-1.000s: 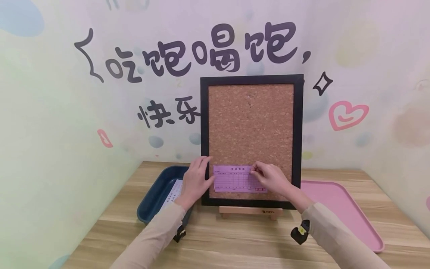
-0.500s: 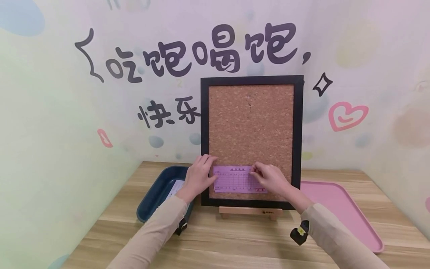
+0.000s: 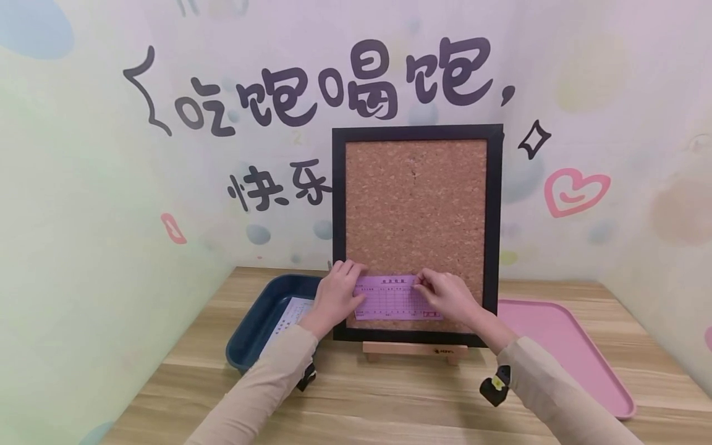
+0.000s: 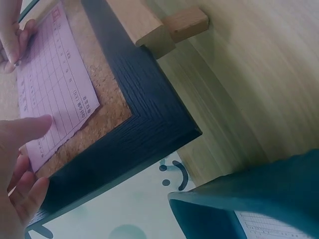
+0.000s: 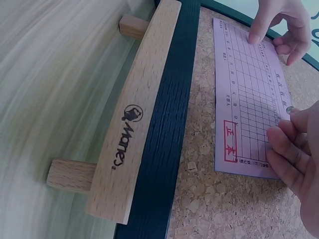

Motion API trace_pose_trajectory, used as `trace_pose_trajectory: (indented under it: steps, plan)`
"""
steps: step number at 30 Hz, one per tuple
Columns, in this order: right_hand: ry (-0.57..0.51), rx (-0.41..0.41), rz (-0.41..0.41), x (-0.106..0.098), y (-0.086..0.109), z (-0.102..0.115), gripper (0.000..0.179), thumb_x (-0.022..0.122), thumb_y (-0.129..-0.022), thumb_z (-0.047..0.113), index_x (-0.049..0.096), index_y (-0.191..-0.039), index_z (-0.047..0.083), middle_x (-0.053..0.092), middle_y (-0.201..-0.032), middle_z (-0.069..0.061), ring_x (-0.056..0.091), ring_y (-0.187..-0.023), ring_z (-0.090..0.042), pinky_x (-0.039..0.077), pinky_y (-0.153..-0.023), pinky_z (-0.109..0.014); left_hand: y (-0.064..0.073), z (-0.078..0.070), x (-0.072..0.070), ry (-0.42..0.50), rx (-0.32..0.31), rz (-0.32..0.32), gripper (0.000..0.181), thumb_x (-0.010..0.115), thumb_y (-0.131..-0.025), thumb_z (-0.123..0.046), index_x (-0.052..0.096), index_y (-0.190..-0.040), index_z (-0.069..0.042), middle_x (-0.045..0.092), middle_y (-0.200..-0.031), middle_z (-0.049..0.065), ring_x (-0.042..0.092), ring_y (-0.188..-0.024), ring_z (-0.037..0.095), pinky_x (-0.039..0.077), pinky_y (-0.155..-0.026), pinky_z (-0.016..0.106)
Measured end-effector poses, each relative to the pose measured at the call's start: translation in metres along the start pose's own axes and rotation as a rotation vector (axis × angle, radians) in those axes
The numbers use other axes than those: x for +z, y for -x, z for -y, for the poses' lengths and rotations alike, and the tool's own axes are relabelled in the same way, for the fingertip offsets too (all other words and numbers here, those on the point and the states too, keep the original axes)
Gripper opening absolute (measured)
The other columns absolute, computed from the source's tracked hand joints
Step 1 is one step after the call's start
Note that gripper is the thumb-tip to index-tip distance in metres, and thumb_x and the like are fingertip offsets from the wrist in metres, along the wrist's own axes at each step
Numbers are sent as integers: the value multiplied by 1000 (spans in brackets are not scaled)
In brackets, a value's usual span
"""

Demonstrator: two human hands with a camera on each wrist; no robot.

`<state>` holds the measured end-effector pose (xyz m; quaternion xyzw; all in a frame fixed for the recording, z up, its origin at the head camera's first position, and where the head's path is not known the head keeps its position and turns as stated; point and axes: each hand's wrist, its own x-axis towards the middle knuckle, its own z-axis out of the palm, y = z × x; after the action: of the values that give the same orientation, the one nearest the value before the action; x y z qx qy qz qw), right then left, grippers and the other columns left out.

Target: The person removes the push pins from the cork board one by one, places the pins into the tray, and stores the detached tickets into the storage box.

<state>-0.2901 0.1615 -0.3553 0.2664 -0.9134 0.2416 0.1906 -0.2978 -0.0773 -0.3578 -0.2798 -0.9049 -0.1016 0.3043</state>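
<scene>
A pinkish-purple printed receipt slip [image 3: 389,303] lies flat against the lower part of a black-framed cork board [image 3: 414,210]. My right hand [image 3: 449,295] is at the slip's upper edge, pinching what looks like a small metal thumbtack [image 5: 290,109] between thumb and finger; its point is hidden. At the slip's left end is my left hand [image 3: 337,292]. In the left wrist view, the left thumb [image 4: 37,128] rests straight on the paper, while the other fingers lie loosely by the board's frame.
A wooden easel [image 3: 414,351] supports the board on the wood-grain table [image 3: 389,402]. To the left stands a dark blue tray [image 3: 236,346] containing printed paper [image 3: 289,318]. A flat pink tray [image 3: 556,340] lies on the right. Behind is a patterned wall [image 3: 267,241].
My left hand has shifted slightly rightward, bringing its thumb further over the slip's left end. The right hand stays at the upper edge, and the slip hardly moves.
</scene>
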Motion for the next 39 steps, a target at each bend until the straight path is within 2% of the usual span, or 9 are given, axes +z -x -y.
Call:
trace_pose_trajectory:
  steps: [7,11,16,22,28,34,39]
  plan:
    - [2,-4,-4,2,0,0,5,63,-85,12,59,-84,10,46,-60,7,36,-51,-4,27,-45,-20,1,-1,1,6,3,-20,40,78,-70,-20,59,-103,-10,56,-94,1,48,-84,15,48,-69,25]
    - [-3,-6,-1,2,0,0,5,63,-85,12,59,-84,9,46,-61,7,36,-51,-5,27,-46,-20,1,0,0,83,-11,-9,30,77,-71,-13,61,-97,-9,53,-88,1,52,-78,14,48,-67,25]
    - [-10,-13,2,2,0,1,5,63,-85,12,59,-85,9,46,-61,7,37,-52,-4,28,-46,-19,1,2,-2,207,-60,11,18,72,-76,-7,63,-91,-9,54,-84,0,53,-70,10,48,-63,22]
    - [-1,-19,0,2,0,1,4,63,-85,12,60,-84,9,46,-61,8,36,-52,-4,28,-46,-19,2,7,-6,283,-94,65,6,67,-81,-9,64,-86,-9,61,-79,2,51,-64,9,47,-58,19]
    - [-2,-28,3,0,0,0,4,63,-85,12,59,-84,9,49,-62,7,37,-53,-4,29,-46,-19,4,9,-9,319,-127,121,8,65,-84,-13,67,-89,-7,66,-83,4,56,-67,11,51,-64,21]
    - [11,-40,41,-12,8,-6,6,62,-85,12,58,-83,9,45,-60,8,37,-52,-4,29,-45,-19,6,11,-11,331,-117,84,6,65,-83,-10,68,-87,-6,67,-82,5,58,-68,12,51,-65,25]
    - [56,-94,9,-25,18,-15,9,64,-83,7,57,-78,10,40,-56,10,32,-48,-1,26,-44,-19,13,20,-21,368,-140,54,5,64,-83,-7,68,-85,-6,67,-80,4,54,-63,11,49,-60,23]
